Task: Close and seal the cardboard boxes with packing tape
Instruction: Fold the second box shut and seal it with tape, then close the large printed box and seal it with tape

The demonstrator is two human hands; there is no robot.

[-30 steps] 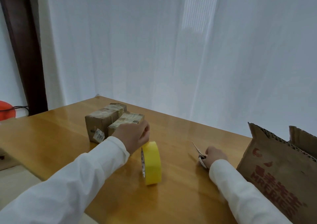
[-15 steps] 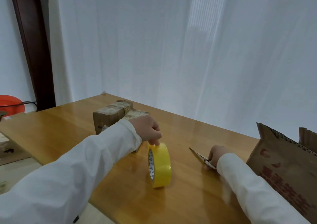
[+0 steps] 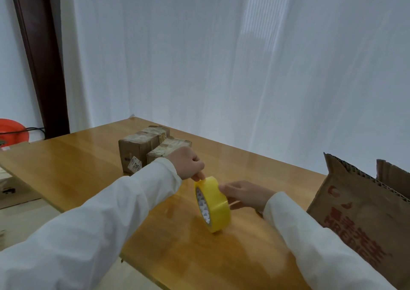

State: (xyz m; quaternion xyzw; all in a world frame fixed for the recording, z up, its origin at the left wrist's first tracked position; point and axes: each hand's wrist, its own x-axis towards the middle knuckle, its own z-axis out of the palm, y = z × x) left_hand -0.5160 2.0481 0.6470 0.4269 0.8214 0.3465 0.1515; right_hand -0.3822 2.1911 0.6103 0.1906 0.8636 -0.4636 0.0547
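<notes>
A yellow tape roll (image 3: pixel 216 205) stands on edge on the wooden table (image 3: pixel 77 161). My left hand (image 3: pixel 188 165) pinches the top of the roll with curled fingers. My right hand (image 3: pixel 246 195) reaches in from the right, its thumb and straight fingers touching the roll's right side. Two small taped cardboard boxes (image 3: pixel 142 144) (image 3: pixel 169 148) sit side by side behind my left hand. A large brown box with red print (image 3: pixel 359 214) stands at the right with its flaps up. No scissors are in sight.
White curtains hang behind the table. A dark wooden post (image 3: pixel 40 67) stands at the far left, with a red round object (image 3: pixel 13 130) beside it. Another cardboard piece (image 3: pixel 13 190) lies low at the left, below the table edge.
My right hand has moved left from the table to the tape roll, and the scissors it held are out of sight. My left hand stays on top of the roll.
</notes>
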